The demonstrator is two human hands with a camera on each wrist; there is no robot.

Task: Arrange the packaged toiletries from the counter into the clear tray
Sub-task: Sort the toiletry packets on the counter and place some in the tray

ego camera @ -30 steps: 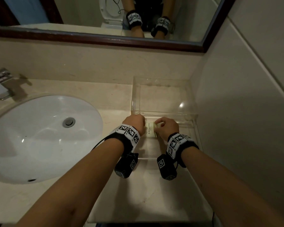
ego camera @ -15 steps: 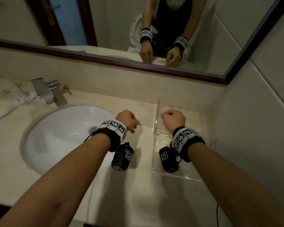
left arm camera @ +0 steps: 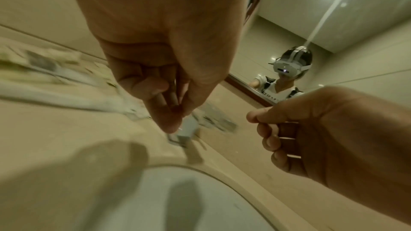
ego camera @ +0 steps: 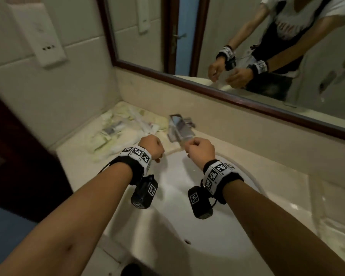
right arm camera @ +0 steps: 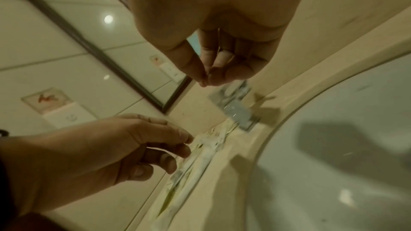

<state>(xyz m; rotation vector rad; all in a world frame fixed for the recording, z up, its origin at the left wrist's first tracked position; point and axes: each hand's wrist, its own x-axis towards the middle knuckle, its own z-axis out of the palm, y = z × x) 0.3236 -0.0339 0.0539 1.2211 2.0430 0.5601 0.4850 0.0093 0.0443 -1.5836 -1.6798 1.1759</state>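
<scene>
Both hands are empty and between packets: the left hand (ego camera: 151, 146) and right hand (ego camera: 200, 149) hover over the white oval basin (ego camera: 187, 226) with fingers loosely curled on nothing, heading for the blurred heap of pale packaged toiletries (ego camera: 120, 134) at ten o'clock on the beige stone bench (ego camera: 76, 156). Next, I judge, one hand must reach over and pinch a single packet. A second ago both hands were at the clear plastic tray (ego camera: 339, 216), now at four o'clock.
</scene>
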